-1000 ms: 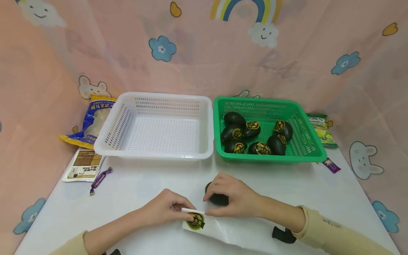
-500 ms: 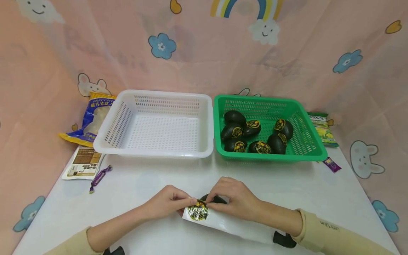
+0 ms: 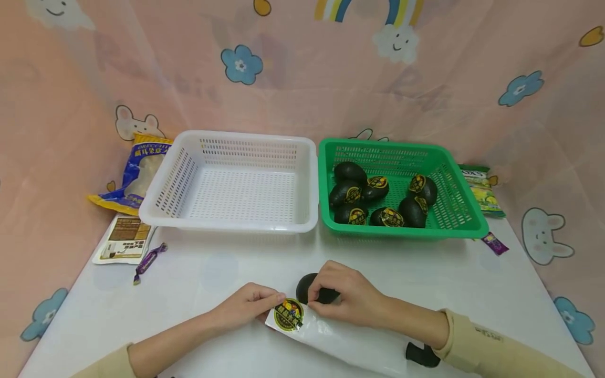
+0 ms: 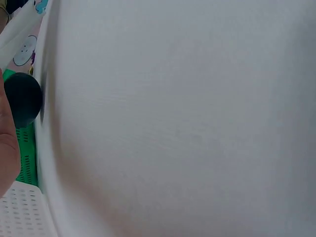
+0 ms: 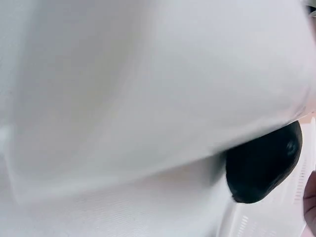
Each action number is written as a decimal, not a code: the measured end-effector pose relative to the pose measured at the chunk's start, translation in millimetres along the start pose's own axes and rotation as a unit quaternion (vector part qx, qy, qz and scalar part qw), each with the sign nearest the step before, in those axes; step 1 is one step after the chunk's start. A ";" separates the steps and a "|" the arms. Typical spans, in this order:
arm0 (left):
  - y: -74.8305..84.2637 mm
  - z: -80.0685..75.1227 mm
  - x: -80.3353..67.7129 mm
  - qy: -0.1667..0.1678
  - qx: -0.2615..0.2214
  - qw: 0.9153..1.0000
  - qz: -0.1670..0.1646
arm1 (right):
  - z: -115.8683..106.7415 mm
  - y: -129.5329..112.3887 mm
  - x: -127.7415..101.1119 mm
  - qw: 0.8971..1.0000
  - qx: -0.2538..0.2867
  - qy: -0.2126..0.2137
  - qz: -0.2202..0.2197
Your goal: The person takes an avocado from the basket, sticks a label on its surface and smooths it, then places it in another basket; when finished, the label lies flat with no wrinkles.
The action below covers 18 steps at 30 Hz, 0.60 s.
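Observation:
A white sticker sheet point(image 3: 350, 341) slants across the table front, with a round black-and-gold sticker point(image 3: 289, 315) at its left end. My left hand point(image 3: 246, 306) pinches that end, thumb on top beside the sticker. From the other side my right hand point(image 3: 348, 295) pinches the sheet's upper edge, thumb and forefinger together just right of the sticker. Behind the sheet lies a dark avocado point(image 3: 306, 285), partly covered by the right fingers. The right wrist view shows this avocado point(image 5: 264, 165) beyond the sheet's edge; at the left of the left wrist view is its dark rounded side point(image 4: 22, 98).
A white basket point(image 3: 236, 229) stands behind the hands. Right of it, a green basket point(image 3: 406, 231) holds several stickered avocados. A blue-and-yellow bag point(image 3: 137, 173), a flat pouch point(image 3: 125, 241) and a purple candy point(image 3: 150, 262) lie left; a green packet point(image 3: 482, 191) and another candy point(image 3: 494, 244) lie right.
The sheet's left end tipped up and then came down, its sticker now facing up more fully. The left hand shifted slightly; more of the avocado shows than half a second ago.

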<state>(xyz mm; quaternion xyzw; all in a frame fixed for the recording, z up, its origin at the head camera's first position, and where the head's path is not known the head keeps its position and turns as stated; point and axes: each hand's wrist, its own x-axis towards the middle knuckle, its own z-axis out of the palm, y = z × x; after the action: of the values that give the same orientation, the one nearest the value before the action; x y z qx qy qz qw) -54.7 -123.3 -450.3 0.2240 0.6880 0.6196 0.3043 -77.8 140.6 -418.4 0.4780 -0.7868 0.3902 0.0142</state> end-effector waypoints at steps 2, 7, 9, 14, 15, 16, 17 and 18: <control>0.9 1.1 -0.3 0.009 0.006 1.000 0.005 | 0.4 -1.6 1.6 1.000 0.001 -0.009 0.025; 6.4 5.7 1.5 0.014 0.001 1.000 -0.005 | 6.3 -6.4 6.0 0.999 -0.032 -0.004 0.019; 7.8 7.1 1.8 0.013 -0.020 0.999 -0.023 | 7.8 -7.1 7.2 0.999 -0.040 0.011 -0.006; 4.5 7.3 -0.3 0.017 -0.042 0.998 -0.032 | 5.0 -7.4 8.2 1.000 0.020 0.014 0.007; 2.4 6.5 -1.8 0.019 -0.020 0.999 -0.018 | 3.1 -7.2 8.2 0.999 0.038 0.013 0.022; -0.2 5.6 -3.7 0.019 0.009 1.000 0.001 | 0.5 -7.1 8.2 0.998 0.054 0.012 0.042; -2.9 4.9 -5.9 0.019 0.046 0.998 0.026 | -2.6 -7.0 8.2 0.995 0.071 0.013 0.064; -6.0 4.3 -8.4 0.017 0.091 0.994 0.057 | -6.2 -6.4 8.2 0.993 0.084 0.016 0.085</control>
<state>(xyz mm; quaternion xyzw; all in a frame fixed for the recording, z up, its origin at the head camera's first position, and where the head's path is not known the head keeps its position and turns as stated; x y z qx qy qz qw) -45.3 -126.7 -455.3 0.2789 0.7328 0.5746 0.2348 -79.5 136.9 -407.0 0.4030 -0.7887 0.4618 -0.0464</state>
